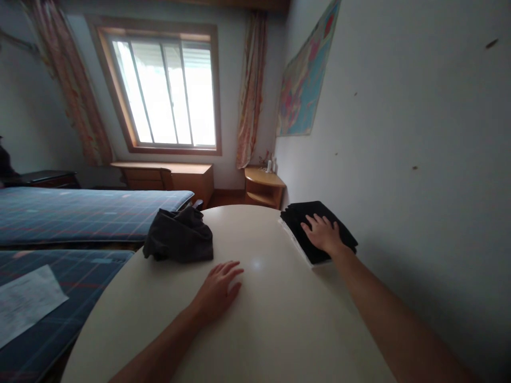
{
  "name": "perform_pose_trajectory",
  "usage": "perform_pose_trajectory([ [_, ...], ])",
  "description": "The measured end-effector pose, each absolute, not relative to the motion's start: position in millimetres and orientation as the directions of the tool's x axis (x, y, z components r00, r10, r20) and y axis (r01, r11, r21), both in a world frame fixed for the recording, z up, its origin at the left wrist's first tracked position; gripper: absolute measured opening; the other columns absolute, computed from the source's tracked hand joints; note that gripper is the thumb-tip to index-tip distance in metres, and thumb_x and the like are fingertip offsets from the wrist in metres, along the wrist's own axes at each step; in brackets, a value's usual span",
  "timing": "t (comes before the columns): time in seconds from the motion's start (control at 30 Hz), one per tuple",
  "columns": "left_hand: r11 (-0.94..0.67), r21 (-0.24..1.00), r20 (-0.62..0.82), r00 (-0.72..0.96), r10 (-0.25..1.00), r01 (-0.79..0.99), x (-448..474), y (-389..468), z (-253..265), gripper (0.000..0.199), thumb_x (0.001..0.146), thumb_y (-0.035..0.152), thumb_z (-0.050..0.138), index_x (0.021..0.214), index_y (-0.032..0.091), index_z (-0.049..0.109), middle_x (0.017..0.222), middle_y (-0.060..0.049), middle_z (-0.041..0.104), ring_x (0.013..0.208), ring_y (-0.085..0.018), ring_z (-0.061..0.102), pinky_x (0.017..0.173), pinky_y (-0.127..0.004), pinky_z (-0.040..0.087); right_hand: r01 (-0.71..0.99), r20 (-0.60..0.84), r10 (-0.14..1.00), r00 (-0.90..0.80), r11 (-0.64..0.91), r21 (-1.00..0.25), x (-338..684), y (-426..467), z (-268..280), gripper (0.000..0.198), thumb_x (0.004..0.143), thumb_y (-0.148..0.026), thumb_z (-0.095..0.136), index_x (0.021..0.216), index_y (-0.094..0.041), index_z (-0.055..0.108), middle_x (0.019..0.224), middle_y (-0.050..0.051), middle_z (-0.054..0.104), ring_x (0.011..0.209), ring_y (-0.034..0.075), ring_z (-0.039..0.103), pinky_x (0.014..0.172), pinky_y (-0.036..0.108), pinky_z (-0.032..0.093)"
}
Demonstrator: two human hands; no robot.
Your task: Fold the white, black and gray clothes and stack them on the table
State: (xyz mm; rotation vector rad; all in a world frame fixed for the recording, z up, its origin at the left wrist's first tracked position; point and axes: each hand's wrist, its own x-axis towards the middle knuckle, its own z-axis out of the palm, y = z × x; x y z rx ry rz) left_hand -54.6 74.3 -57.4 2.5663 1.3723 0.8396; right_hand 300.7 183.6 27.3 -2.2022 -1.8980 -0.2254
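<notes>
My right hand (322,234) lies with fingers spread on top of a flat stack of black folded cloth (307,213). A pale white layer (297,244) shows along the stack's left and lower edge. Over the middle of the white round table (255,314) is my left hand (221,287), palm down with fingers apart and nothing in it. Just beyond the left hand, a crumpled dark grey cloth (179,235) sits near the table's left edge. I cannot tell what kind of garment either cloth is.
Plaid-covered beds (91,215) stand to the left, with a sheet of paper (30,298) on the nearer one. A wall (423,133) runs close along the table's right side. Beyond the table are a wooden desk (191,175) and a corner shelf (263,176) holding small items.
</notes>
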Motion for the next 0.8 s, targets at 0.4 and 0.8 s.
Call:
perform_pose_trajectory([
  [0.4,0.109,0.13,0.455,-0.157,0.877,0.985,-137.1,109.3,-51.4,0.03,0.091,0.025,0.053,0.115,0.022,0.071,0.14,-0.012,0.057,0.126,-0.032,0.052,0.106,-0.05,0.037,0.968,0.209,0.97,-0.124,0.164,-0.188,190.3,89.8,-45.4,0.053,0.1,-0.046,0.034,0.145,-0.022,0.048,0.157,0.009,0.037,0.148,0.031,0.022,0.119,0.055,0.013],
  [0.8,-0.404,0.275,0.493,0.233,0.838,0.872,-69.0,72.0,-37.8,0.026,0.098,0.026,0.042,0.109,0.021,0.065,0.101,-0.007,0.075,0.093,-0.022,0.069,0.1,-0.041,0.044,0.783,0.316,0.807,-0.499,0.576,-0.235,179.3,61.0,-25.3,0.075,0.085,-0.047,0.062,0.151,-0.025,0.035,0.159,0.009,0.034,0.151,0.028,0.015,0.12,0.053,0.014],
])
